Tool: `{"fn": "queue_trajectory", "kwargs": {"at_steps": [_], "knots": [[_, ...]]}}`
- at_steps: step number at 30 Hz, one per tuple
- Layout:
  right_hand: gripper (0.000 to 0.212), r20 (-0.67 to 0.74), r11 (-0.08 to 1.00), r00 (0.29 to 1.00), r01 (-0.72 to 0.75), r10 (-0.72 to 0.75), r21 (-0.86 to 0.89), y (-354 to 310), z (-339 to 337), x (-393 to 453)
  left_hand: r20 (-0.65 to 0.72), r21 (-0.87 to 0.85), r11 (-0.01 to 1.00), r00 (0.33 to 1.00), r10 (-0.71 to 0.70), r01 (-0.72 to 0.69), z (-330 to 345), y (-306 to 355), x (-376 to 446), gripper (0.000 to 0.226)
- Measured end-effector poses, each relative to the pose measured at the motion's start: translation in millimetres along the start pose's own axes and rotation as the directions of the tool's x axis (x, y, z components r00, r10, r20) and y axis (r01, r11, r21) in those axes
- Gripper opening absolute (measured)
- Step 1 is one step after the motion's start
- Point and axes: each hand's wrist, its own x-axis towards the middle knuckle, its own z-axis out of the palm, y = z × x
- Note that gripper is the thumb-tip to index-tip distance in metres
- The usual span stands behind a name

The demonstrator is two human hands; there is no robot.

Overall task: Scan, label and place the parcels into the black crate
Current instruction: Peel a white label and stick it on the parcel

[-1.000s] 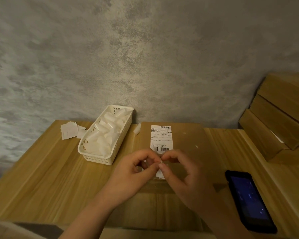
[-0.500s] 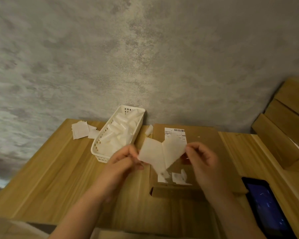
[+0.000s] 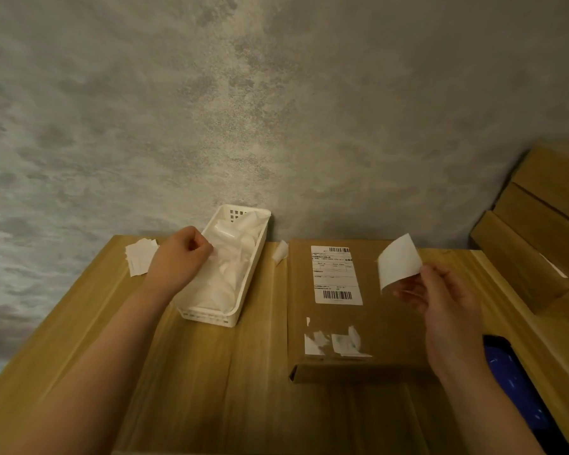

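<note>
Wooden table (image 3: pixel 184 372); parcel (image 3: pixel 385 323) flat below right hand (image 3: pixel 447 303) grip pinching label (image 3: pixel 398 262).

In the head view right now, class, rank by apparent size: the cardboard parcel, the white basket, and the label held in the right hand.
1. cardboard parcel
2. white basket
3. label; it is held nearer the camera, yet looks smallest.

- Left hand (image 3: pixel 181 257) is bare: no glove, ring or watch, and no sleeve along the forearm that shows.
- Right hand (image 3: pixel 440 300) is bare too: no glove, ring or band at the wrist, and no sleeve on the forearm down to the picture's lower edge.
</note>
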Motion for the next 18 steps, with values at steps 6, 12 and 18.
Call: {"fn": "queue_trajectory", "kwargs": {"at_steps": [6, 12, 18], "knots": [[0.016, 0.037, 0.998, 0.999, 0.022, -0.02, -0.057, 2, -3, -4, -0.089, 0.312, 0.947, 0.99, 0.113, -0.08, 5, -13, 13, 0.032], [0.014, 0.033, 0.977, 0.987, 0.159, -0.156, -0.143, -3, -11, -8, -0.164, 0.176, 0.946, 0.939, 0.301, -0.272, -4, 34, -26, 0.012], [0.008, 0.307, 0.812, 0.854, 0.504, -0.419, -0.295, -1, -8, -36, 0.363, -0.395, 0.903, 0.874, 0.323, -0.169, 43, 120, -115, 0.011]]}}
